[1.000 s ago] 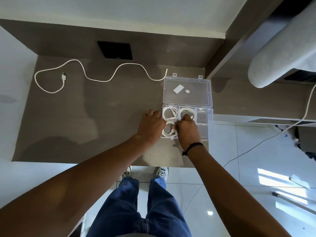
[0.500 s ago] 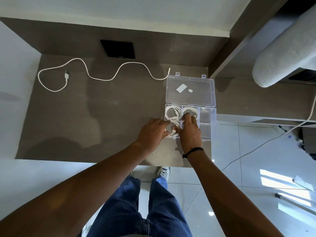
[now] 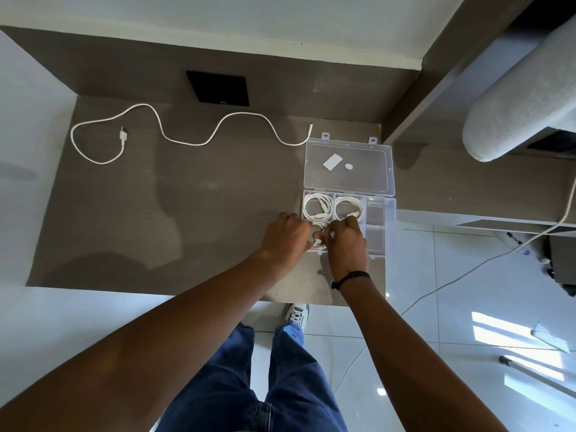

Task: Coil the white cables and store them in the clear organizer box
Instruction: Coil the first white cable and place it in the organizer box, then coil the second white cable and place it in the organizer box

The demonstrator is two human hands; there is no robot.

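Note:
The clear organizer box (image 3: pixel 381 224) lies open on the brown desk, its lid (image 3: pixel 349 165) folded back. Two coiled white cables fill its far compartments: one coil (image 3: pixel 318 206) on the left, another coil (image 3: pixel 349 208) beside it. My left hand (image 3: pixel 285 238) and my right hand (image 3: pixel 346 241) meet over the near-left compartment, fingers closed on a third coiled cable (image 3: pixel 319 241), mostly hidden beneath them. One loose white cable (image 3: pixel 187 141) snakes uncoiled across the far side of the desk.
A black square panel (image 3: pixel 218 90) sits at the desk's back. The desk's near edge (image 3: pixel 187 294) runs just behind my wrists. To the right, a white cord (image 3: pixel 467 269) trails over the tiled floor and a grey padded roll (image 3: pixel 523 98) overhangs.
Both hands drew closer together over the near-left compartment and now pinch the third coil between them. The loose cable has not moved.

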